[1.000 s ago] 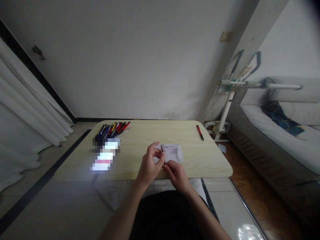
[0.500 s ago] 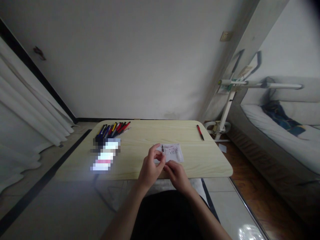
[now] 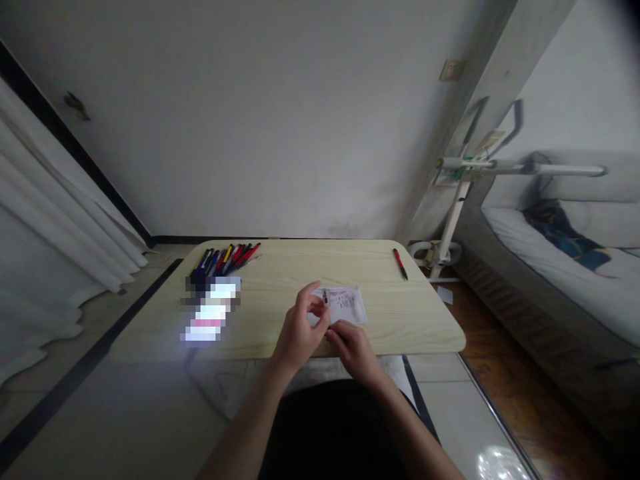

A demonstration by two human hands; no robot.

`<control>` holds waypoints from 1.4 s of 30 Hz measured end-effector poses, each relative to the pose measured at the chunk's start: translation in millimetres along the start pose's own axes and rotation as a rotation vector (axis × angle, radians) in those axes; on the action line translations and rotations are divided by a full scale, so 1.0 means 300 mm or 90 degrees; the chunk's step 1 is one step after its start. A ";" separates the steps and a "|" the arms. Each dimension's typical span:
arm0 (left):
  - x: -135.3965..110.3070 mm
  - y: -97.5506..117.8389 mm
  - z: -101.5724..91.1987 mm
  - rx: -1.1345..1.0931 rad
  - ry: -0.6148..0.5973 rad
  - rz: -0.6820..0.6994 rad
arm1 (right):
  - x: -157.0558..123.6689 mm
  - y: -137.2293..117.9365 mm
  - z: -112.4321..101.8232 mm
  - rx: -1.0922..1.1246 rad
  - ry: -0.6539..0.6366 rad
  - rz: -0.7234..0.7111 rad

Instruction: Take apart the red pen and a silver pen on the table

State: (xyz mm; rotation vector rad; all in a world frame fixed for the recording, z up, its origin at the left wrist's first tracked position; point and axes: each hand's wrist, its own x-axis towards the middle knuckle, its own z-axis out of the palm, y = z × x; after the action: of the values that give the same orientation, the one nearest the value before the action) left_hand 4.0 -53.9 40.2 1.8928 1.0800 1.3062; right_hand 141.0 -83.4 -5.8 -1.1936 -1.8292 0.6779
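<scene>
My left hand (image 3: 299, 328) is above the near middle of the table, with thumb and fingers curled together in a pinch. What it holds is too small to make out. My right hand (image 3: 354, 343) is just to its right, fingers folded and thumb pressed against them, the tips almost touching my left thumb. Something tiny may be between them, but it is hidden. Behind both hands a whitish packet (image 3: 349, 305) with dark reddish print lies flat on the table. A small dark mark shows beside my left fingertips; I cannot tell whether it belongs to the packet.
On the pale wooden table (image 3: 320, 263), several pens (image 3: 227, 259) are bunched at the back left, behind a bright pixelated screen (image 3: 214, 310). One red and black pen (image 3: 400, 264) lies at the back right. Exercise equipment (image 3: 453, 220) and a bed (image 3: 575, 267) stand to the right.
Both hands stay in nearly the same place and pose, with only a very slight shift of the fingers. The packet and pens have not moved.
</scene>
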 end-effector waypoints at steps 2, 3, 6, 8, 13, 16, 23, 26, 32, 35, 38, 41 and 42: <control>0.003 0.001 0.000 0.003 -0.006 0.005 | 0.001 0.000 0.000 0.001 -0.001 0.000; 0.005 0.002 0.000 0.005 -0.007 0.007 | 0.001 0.000 0.000 0.001 0.000 0.000; 0.004 0.001 0.004 0.008 -0.006 0.010 | 0.001 0.001 0.002 0.000 0.007 0.001; 0.000 0.000 0.008 0.008 -0.006 0.008 | 0.000 0.002 0.002 0.000 0.012 0.000; -0.010 -0.002 0.015 0.007 0.005 0.003 | -0.001 0.000 0.000 0.003 0.016 0.000; -0.012 -0.007 0.018 0.006 0.007 -0.002 | -0.001 -0.003 -0.001 -0.002 0.011 0.001; -0.004 -0.004 0.014 0.007 0.007 -0.001 | -0.001 -0.004 -0.001 -0.008 0.009 0.005; 0.004 0.005 0.009 0.009 0.001 0.010 | -0.002 -0.005 -0.002 -0.007 0.006 0.002; 0.016 0.015 -0.002 0.012 0.003 0.024 | -0.004 -0.006 -0.004 -0.002 0.003 0.000; 0.012 0.023 -0.008 0.023 0.001 0.033 | -0.004 -0.006 -0.004 0.001 0.010 -0.002; 0.008 0.035 -0.014 0.037 0.009 0.052 | -0.005 -0.006 -0.004 0.006 0.012 -0.009; 0.008 0.042 -0.018 0.056 0.007 0.073 | -0.005 -0.007 -0.003 0.007 0.011 -0.014; 0.010 0.043 -0.018 0.064 0.005 0.078 | -0.004 -0.006 -0.003 0.005 0.011 -0.014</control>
State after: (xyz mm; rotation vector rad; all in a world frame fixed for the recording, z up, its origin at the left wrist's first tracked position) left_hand 3.1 -57.6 53.9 2.0588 1.0665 1.3495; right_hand 141.0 -85.5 -4.3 -1.1696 -1.8212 0.6608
